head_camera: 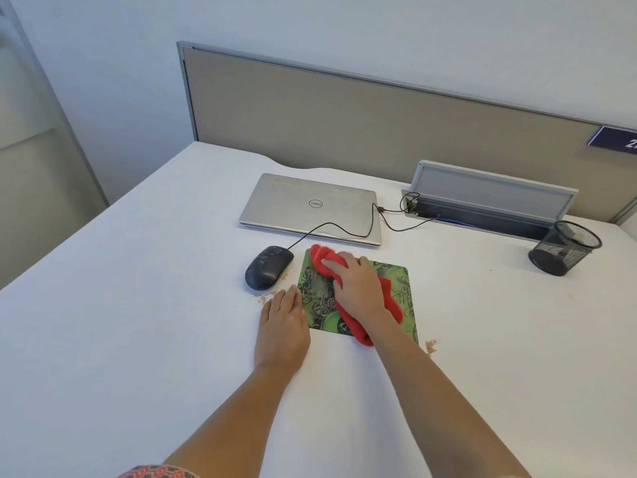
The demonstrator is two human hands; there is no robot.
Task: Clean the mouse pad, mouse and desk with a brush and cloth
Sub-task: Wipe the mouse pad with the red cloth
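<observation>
Right hand (358, 288) is laid over the red cloth (322, 258), with the fingers bent over its bunched far end so that the fabric is gripped and pressed down at once. The cloth is stretched diagonally across the mouse pad (396, 281), just below the centre of the frame, from the pad's upper left corner to its lower edge. Left hand (282, 322) is held flat, fingers straight and together, on the desk (138, 305) against the pad's left edge. This is judged to be done so that the thin pad is kept from sliding under the wiping stroke.

The mouse (267, 269) is set just left of the pad, off the wiped area, and its cable (331, 225) is run over the near corner of the closed laptop (310, 208). No brush can be seen.

Materials:
- The cloth is thick and soft, and is folded into ridges.
- The pad is a thin, flat sheet with rounded corners and a green printed face.
- The mouse is a low, dark, smooth dome with pale marks on its back.
- The desk is matt white.

Tan, grainy crumbs (431, 346) are scattered at the pad's lower right corner and between the mouse and the left hand. A black wire-mesh cup (565, 248) is stood at the right of the frame.

The pad wipe is judged to be the step in hand. The mouse and desk are not yet cleaned.
</observation>
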